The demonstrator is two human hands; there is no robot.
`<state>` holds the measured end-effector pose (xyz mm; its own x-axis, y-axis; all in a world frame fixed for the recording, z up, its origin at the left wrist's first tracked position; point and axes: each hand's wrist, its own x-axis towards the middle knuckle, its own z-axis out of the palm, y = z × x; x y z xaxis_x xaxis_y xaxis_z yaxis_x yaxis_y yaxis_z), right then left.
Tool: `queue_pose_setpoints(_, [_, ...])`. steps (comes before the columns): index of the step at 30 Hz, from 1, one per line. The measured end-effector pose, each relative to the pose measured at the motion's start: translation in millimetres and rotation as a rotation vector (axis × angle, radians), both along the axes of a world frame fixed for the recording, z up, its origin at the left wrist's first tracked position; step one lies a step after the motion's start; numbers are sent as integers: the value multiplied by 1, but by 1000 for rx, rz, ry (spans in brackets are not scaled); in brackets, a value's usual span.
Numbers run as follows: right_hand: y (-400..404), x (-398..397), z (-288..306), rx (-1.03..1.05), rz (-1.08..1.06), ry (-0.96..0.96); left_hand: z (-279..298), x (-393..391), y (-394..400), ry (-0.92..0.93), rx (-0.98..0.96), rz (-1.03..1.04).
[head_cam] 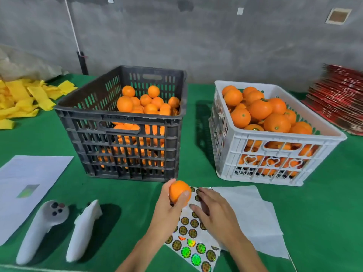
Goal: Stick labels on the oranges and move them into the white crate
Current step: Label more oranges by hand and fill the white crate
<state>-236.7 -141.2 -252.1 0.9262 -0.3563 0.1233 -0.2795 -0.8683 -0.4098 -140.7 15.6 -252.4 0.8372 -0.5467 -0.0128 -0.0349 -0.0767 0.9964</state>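
A: Left hand (169, 209)?
B: Fingers curled round a smooth round orange (179, 191), held above the green felt surface (324, 203), near the slatted white crate (273, 152).
A: Right hand (214, 213)?
B: Fingers bent, pressing the glossy sticker sheet (191, 242); a pinch I cannot tell.

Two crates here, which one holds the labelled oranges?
The white crate on the right, with heart cutouts; the dark grey crate on the left holds the supply.

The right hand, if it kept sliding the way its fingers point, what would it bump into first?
Probably the orange held in the left hand: the right hand lies on the sticker sheet, fingers aimed up-left toward it. Depth is unclear.
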Motion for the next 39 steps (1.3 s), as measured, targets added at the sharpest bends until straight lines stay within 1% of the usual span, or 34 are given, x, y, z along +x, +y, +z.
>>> queue_pose_setpoints(3, [-1, 2, 0, -14, -7, -13, -4, -2, 0, -28, 28, 5])
queue_pose_setpoints(7, [3, 5, -3, -31, -60, -105, -9, -5, -2, -69, 56, 28])
queue_pose_setpoints(10, [5, 8, -3, 60, -128, -140, -13, -5, -3, -76, 67, 40])
queue_pose_setpoints(15, [2, 12, -5, 145, -176, -178, -13, -4, 3, -74, 93, 37])
queue_pose_setpoints(18, [3, 13, -5, 34, -172, -180, -11, -6, 5, -63, 88, 23])
queue_pose_setpoints(20, [7, 12, -1, 35, -210, -192, -8, -6, 6, -46, 78, 20])
queue_pose_setpoints(21, [8, 12, 4, 96, -260, -217, -6, -6, 5, -31, 73, 20])
queue_pose_setpoints(23, [8, 14, 17, 257, -348, -350, 1, -5, 3, 11, 56, 17])
queue_pose_setpoints(25, [12, 18, 39, 289, -330, -529, 17, -3, -4, 48, 14, 16])
queue_pose_setpoints(27, [19, 22, 61, 229, -237, -621, 38, 2, -14, 100, -84, 13])
queue_pose_setpoints(28, [22, 23, 71, 184, -189, -635, 50, 4, -20, 132, -142, 1])
queue_pose_setpoints(31, [19, 23, 98, -46, -92, -670, 89, 12, -40, 196, -279, -69])
queue_pose_setpoints(33, [14, 23, 115, -182, -42, -689, 113, 17, -52, 204, -325, -77])
queue_pose_setpoints(36, [6, 24, 140, -320, -35, -644, 145, 24, -74, 126, -273, -88])
queue_pose_setpoints(38, [-1, 30, 161, -374, -109, -566, 169, 30, -95, 27, -223, -77])
queue_pose_setpoints(39, [-8, 35, 174, -368, -167, -537, 183, 33, -107, -37, -195, -65])
